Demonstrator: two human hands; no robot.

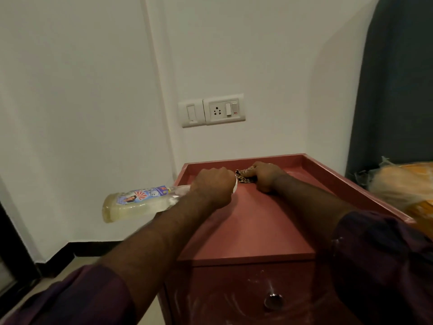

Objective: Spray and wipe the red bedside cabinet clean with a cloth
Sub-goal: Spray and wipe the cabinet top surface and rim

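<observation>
Right grip [267, 175] clutches the patterned cloth [243, 177] by the far rim of the red bedside cabinet [248, 226]. Left grip [212, 186], just beside it, holds the spray bottle [138, 204], whose body points leftward. I judge the unwiped top lies toward me.

This is a bedroom corner in a home. A low red bedside cabinet [253, 221] with a raised rim and 1 drawer, fitted with a round metal knob [273, 301], stands against plain white walls [70, 90]. A household switch plate [212, 110] carries 2 switches and 1 socket with 3 pins. Black skirting [70, 252] edges a pale floor [77, 266]. On the right rises a dark blue-grey fabric panel [398, 90], curtain or headboard, I cannot tell which, over an orange-yellow bundle [403, 186].
</observation>
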